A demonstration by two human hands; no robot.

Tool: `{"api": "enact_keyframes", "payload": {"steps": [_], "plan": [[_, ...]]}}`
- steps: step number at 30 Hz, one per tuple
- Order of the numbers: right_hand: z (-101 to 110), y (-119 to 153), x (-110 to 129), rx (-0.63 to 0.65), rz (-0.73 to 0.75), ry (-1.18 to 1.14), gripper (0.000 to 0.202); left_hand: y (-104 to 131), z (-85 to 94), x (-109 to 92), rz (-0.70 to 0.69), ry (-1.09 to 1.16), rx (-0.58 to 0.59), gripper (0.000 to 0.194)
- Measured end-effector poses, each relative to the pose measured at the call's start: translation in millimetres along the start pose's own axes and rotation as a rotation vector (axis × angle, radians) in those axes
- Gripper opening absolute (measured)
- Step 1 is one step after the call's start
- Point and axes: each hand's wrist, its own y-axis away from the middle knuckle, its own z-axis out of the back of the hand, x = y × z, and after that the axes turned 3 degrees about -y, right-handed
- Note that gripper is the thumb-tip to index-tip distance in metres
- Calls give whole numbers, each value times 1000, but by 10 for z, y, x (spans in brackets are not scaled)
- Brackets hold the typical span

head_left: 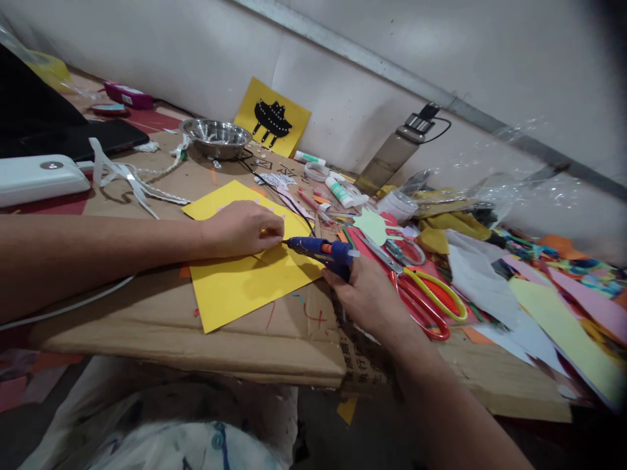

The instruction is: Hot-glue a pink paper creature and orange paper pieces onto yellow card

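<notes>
A yellow sheet of paper (230,287) lies flat on the cardboard in front of me. Small pink bits partly show on it behind my left hand (245,226). That hand is over the sheet with its fingertips pinched together; whatever they hold is too small or hidden to make out. My right hand (365,290) grips a blue hot glue gun (318,249) from the right. The gun's nozzle points left and meets the left fingertips, just above the paper; I cannot tell if it touches them.
Red and yellow-handled scissors (426,294) lie right of the glue gun, beside a pale green paper cutout (373,225). Behind are a steel bowl (218,138), a yellow card with a black shape (274,117) and a tilted bottle (394,150). Paper scraps (553,307) crowd the right.
</notes>
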Motion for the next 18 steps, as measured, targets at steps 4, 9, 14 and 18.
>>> {"api": "enact_keyframes", "payload": {"steps": [4,9,14,18], "plan": [[-21,-8,-10,-16,-21,-29,10,-31,9,32,151,209,-12,17],[-34,-22,9,-18,-2,-140,16,-59,35,61,256,331,17,19],[-74,-36,-23,-11,-30,-164,22,-64,60,35,285,362,40,20],[-114,-47,-57,-18,13,-198,26,-63,81,12,298,373,47,21]]}}
